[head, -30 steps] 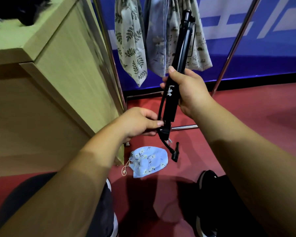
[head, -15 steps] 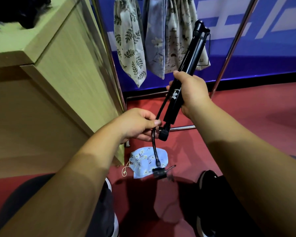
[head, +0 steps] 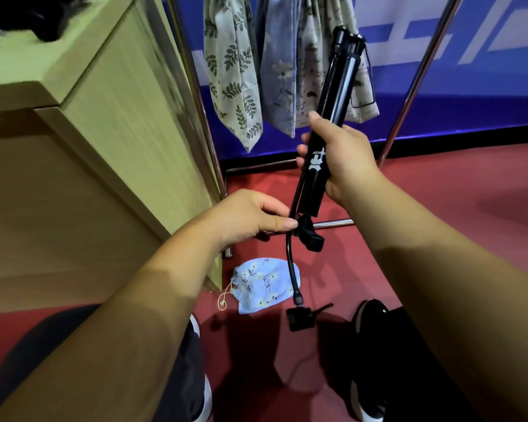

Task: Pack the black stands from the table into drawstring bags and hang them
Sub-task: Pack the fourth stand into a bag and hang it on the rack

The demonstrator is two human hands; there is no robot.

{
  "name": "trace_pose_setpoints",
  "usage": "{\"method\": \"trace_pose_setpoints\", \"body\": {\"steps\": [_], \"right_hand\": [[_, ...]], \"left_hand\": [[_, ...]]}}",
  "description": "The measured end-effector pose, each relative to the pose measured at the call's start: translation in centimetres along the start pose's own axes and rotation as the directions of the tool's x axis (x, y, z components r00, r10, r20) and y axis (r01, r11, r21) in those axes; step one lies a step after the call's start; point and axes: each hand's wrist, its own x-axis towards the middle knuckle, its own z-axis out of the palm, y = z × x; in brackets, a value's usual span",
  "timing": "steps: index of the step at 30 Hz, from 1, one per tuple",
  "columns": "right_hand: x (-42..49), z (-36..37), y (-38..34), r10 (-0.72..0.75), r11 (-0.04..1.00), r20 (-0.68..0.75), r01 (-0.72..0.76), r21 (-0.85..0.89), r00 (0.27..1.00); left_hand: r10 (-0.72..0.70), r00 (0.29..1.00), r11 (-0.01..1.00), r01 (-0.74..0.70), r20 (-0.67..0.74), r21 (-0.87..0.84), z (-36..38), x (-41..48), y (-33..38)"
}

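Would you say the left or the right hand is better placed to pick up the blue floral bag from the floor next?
Left. The left hand only pinches the black stand low down, nearer the blue bag; the right hand grips its body.

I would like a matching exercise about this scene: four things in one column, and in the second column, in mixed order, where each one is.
Things:
1. black stand
2. light blue floral bag
3. leaf-print bag
4. left hand

Places:
A. hanging from the rack
B. lying on the red floor
C. gripped in the right hand
D. pinching the stand's lower end

Pairs: 1-C, 2-B, 3-A, 4-D
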Motion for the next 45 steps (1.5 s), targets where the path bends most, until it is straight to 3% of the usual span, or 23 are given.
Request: {"method": "trace_pose_setpoints", "body": {"steps": [3,7,11,15,18,20,23,26,30,33,35,37,39,45], "right_hand": [[0.0,-0.2,-0.1,0.024,0.999,0.049,-0.026,0.043,0.999],[-0.1,-0.3,0.0,0.054,0.995,0.126,-0.063,0.073,0.991],[-0.2,-0.3,0.1,0.049,0.995,0.165,-0.063,0.082,0.985],[0.5,-0.6,-0.1,0.012,0.997,0.079,-0.019,0.08,0.997],[0.9,-0.7,0.1,-0.059,0.98,-0.017,0.055,-0.193,0.998],[1.3,-0.7,0.6,-0.081,0.883,-0.052,0.048,-0.466,0.995],[1.0,-1.0,1.3,-0.09,0.566,-0.007,0.046,-0.823,0.996],[0.2,-1.7,1.5,-0.078,0.267,0.053,0.072,-0.961,0.996],[-0.4,-1.9,1.0,-0.122,0.187,0.094,0.116,-0.975,0.988],[-0.8,-2.2,1.4,-0.195,0.04,0.351,0.365,-0.93,0.916],[-1.3,-2.5,2.5,-0.016,-0.117,0.513,0.508,-0.853,0.858],[-1.4,-3.5,4.5,0.212,-0.282,0.467,0.511,-0.812,0.859],[-1.7,-4.4,6.4,0.28,-0.42,0.41,0.495,-0.761,0.868],[-1.3,-6.1,10.5,0.361,-0.465,0.269,0.422,-0.778,0.893]], "left_hand": [[0.11,0.988,0.983,-0.124,0.107,0.137,-0.6,0.2,-0.5],[0.093,0.933,0.983,-0.141,0.347,0.114,-0.2,0.1,-1.1],[0.141,0.942,0.989,-0.147,0.304,-0.003,0.7,0.1,-1.1],[0.145,0.954,0.989,-0.133,0.261,-0.063,0.9,0.3,-0.7],[0.113,0.975,0.993,-0.116,0.193,0.002,1.0,0.7,-0.8],[0.083,0.994,0.984,-0.094,0.073,0.153,0.8,1.3,-1.1],[0.041,0.995,0.908,0.003,-0.094,0.419,0.1,2.2,-1.7],[0.067,0.975,0.725,0.099,-0.213,0.682,-0.4,2.4,-2.0],[0.148,0.956,0.518,0.142,-0.252,0.844,-0.5,1.9,-2.1],[0.143,0.971,0.436,0.111,-0.19,0.893,0.1,1.9,-2.4],[0.135,0.982,0.409,0.069,-0.135,0.91,0.6,2.0,-2.6],[0.12,0.987,0.418,0.043,-0.102,0.907,1.0,2.2,-2.8],[0.079,0.995,0.423,0.014,-0.053,0.906,1.3,2.3,-3.1],[0.004,0.999,0.494,0.036,-0.044,0.869,3.0,3.5,-7.1]]}}
